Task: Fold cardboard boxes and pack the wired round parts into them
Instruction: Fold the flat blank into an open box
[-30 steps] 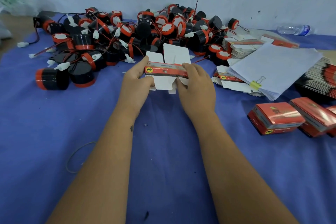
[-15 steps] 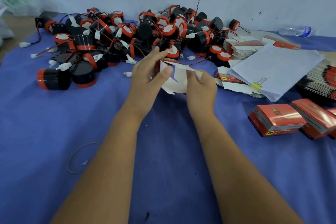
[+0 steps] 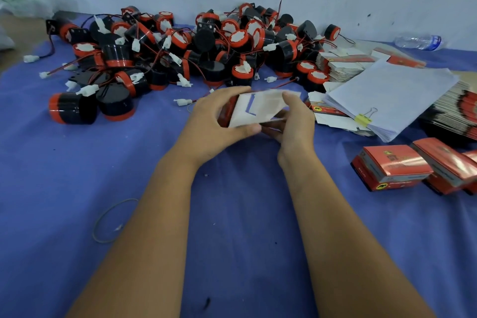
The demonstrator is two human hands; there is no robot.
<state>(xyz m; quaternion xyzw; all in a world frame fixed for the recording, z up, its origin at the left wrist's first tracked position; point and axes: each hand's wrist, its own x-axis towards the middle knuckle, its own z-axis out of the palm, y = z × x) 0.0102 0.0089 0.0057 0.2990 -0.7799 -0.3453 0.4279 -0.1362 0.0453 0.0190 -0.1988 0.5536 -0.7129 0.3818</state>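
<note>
A partly folded cardboard box (image 3: 258, 108), red outside and white inside, is held above the blue cloth between both hands. My left hand (image 3: 214, 121) grips its left end, thumb under the near edge and fingers over the far edge. My right hand (image 3: 296, 121) holds its right end with the fingers curled round it. The box's open white flaps face me. A big heap of black-and-red wired round parts (image 3: 180, 51) with white connectors lies behind the box along the wall.
Flat box blanks (image 3: 343, 64) and a clipped paper stack (image 3: 387, 95) lie to the right. Finished red boxes (image 3: 392, 168) sit at the right edge. A water bottle (image 3: 418, 41) lies at the back right. A rubber band (image 3: 111, 219) lies front left.
The box has been turned and opened up from a flat blank into a hollow shape. Both hands have shifted their grip around its ends, slightly nearer to me.
</note>
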